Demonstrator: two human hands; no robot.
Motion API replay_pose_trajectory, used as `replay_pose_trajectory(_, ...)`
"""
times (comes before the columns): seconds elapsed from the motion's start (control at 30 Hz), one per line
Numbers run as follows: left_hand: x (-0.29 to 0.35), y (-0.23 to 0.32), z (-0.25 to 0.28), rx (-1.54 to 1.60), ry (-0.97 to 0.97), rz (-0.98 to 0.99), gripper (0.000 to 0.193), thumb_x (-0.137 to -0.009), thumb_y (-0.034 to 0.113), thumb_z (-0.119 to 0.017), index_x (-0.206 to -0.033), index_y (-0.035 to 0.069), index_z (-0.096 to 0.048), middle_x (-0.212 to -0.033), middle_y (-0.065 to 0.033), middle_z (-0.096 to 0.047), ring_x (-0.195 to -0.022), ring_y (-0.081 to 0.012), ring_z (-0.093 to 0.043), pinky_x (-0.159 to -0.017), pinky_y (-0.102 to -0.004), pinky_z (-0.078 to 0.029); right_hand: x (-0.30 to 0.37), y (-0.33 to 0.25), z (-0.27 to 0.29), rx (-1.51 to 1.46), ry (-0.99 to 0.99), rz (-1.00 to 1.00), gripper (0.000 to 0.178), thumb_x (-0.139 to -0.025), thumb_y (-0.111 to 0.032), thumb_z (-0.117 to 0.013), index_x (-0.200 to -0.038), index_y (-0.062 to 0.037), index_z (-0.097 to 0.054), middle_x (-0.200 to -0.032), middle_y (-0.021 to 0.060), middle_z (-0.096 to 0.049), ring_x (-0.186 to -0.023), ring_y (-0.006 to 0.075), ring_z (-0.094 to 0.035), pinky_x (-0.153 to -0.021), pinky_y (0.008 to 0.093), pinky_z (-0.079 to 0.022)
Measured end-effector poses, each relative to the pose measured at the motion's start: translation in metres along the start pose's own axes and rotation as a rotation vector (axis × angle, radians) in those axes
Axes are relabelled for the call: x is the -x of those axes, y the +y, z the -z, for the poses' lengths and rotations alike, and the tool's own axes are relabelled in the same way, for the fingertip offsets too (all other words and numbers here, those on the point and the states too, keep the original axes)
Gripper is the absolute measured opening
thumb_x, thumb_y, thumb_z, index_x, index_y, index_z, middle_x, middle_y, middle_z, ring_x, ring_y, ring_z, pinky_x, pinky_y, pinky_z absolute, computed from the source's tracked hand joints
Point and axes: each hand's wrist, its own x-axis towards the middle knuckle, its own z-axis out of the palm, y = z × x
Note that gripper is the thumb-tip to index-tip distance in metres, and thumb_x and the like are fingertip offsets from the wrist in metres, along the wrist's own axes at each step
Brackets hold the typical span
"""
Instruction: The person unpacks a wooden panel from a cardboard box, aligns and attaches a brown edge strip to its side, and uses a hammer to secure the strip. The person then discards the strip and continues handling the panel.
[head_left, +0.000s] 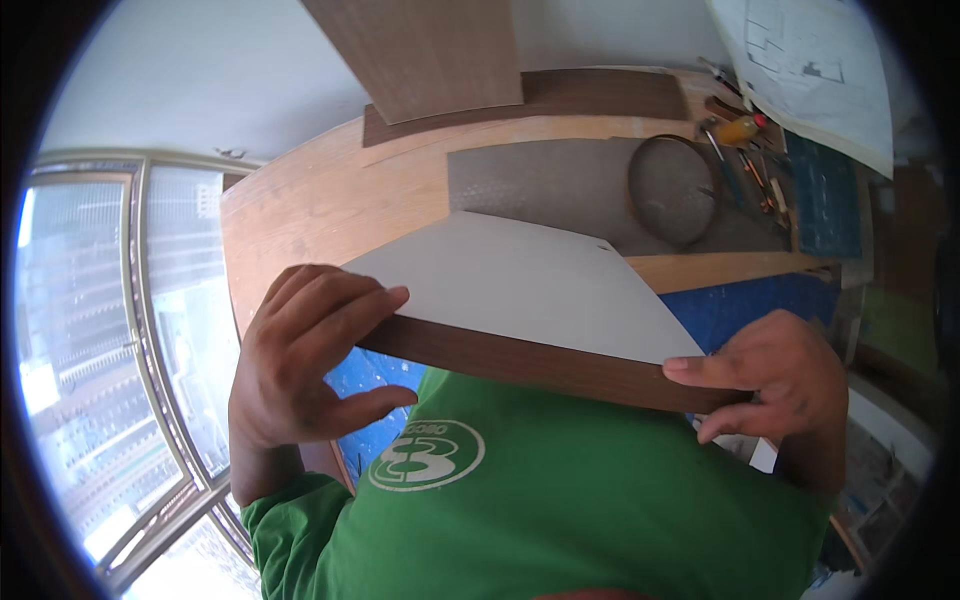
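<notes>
While you grip the white-faced panel (520,285) against your chest, left hand (305,355) and right hand (775,375) pinching its dark front edge above the workbench (310,195), a loosened fingertip hold could let it tip forward.

Small woodworking or craft workshop in a high-rise room. Beyond the hands: a wooden workbench (330,190) bearing a grey mat (540,185), a round sieve-like disc (672,190) and a dark veneer strip (600,95). Up and right of the right hand (775,375): scattered hand tools (745,150), one with an orange handle, a green cutting mat (825,195) and a drawing sheet (810,60). Under the hands: a blue mat (745,305). Left of the left hand (300,355): a large window (110,360) showing tall buildings.
</notes>
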Motion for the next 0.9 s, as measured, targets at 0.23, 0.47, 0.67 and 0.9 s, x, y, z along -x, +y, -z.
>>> replay_pose_trajectory(0.23,-0.026,0.020,-0.037,0.080,0.090,-0.169,0.053,-0.061,0.027,-0.091,-0.103,-0.001,-0.074,-0.086,-0.0119,-0.067,-0.077,-0.0268,-0.067,-0.063,-0.0363,-0.054,0.026,-0.001,-0.006,-0.243,0.169,-0.262,0.036,-0.083,-0.035,-0.084,-0.090,-0.0061,-0.065,-0.072,0.0047,-0.062,-0.064,0.0162,-0.060,-0.057,0.0328,-0.045)
replay_pose_trajectory(0.47,-0.025,0.011,-0.035,0.118,0.027,-0.162,0.055,-0.057,0.015,-0.088,-0.106,-0.003,-0.070,-0.088,-0.0131,-0.063,-0.077,-0.0260,-0.061,-0.062,-0.0350,-0.050,0.034,0.008,-0.010,-0.466,0.269,-0.293,0.027,-0.091,-0.027,-0.077,-0.087,-0.0033,-0.065,-0.073,0.0029,-0.066,-0.062,0.0096,-0.058,-0.056,0.0304,-0.044)
replay_pose_trajectory(0.67,-0.028,0.015,-0.034,0.101,0.059,-0.139,0.050,-0.057,0.021,-0.092,-0.098,0.000,-0.073,-0.085,-0.0115,-0.065,-0.075,-0.0262,-0.066,-0.061,-0.0352,-0.053,0.042,0.008,-0.007,-0.420,0.148,-0.380,0.030,-0.093,-0.028,-0.076,-0.081,-0.0030,-0.064,-0.062,0.0014,-0.060,-0.057,0.0091,-0.052,-0.053,0.0297,-0.040)
replay_pose_trajectory(0.9,-0.027,0.011,-0.035,0.055,0.061,-0.186,0.054,-0.056,0.025,-0.090,-0.099,-0.002,-0.071,-0.087,-0.0120,-0.063,-0.078,-0.0276,-0.063,-0.064,-0.0360,-0.051,0.044,0.013,-0.011,-0.452,0.090,-0.388,0.033,-0.093,-0.030,-0.076,-0.079,-0.0032,-0.064,-0.057,0.0017,-0.058,-0.052,0.0099,-0.050,-0.051,0.0297,-0.038)
